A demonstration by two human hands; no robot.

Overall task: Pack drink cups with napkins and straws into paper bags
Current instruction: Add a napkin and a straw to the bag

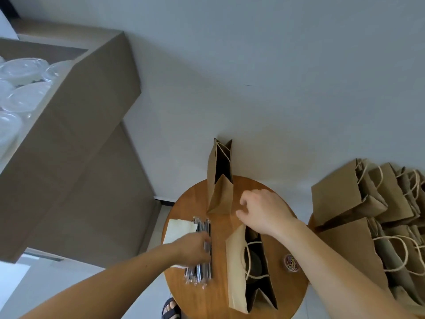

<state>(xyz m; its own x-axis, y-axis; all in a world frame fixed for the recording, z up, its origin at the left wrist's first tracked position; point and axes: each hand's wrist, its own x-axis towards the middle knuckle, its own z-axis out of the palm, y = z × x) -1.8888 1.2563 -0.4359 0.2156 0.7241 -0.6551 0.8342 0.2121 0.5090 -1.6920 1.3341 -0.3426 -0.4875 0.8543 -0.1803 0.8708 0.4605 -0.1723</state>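
1. Packing under way at a round table (218, 300): the near bag (236, 272), at 5 o'clock, already holds one dark cup (254, 261). No straw or napkin shows in it yet.
2. The far bag (219, 194), at 12 o'clock, stands open and appears unfilled.
3. The left hand (195, 247) curls its fingers onto the straws (200, 272) at 9 o'clock, over the napkins (179, 229).
4. The right hand (264, 210) hovers mid-table, loosely curled and holding nothing.
5. The count: two bags on the table, one bundle of straws, one napkin stack, one clip pot (291, 262).
6. A side pile of bags (340, 196) lies off at 3 o'clock (at least five, probably finished).
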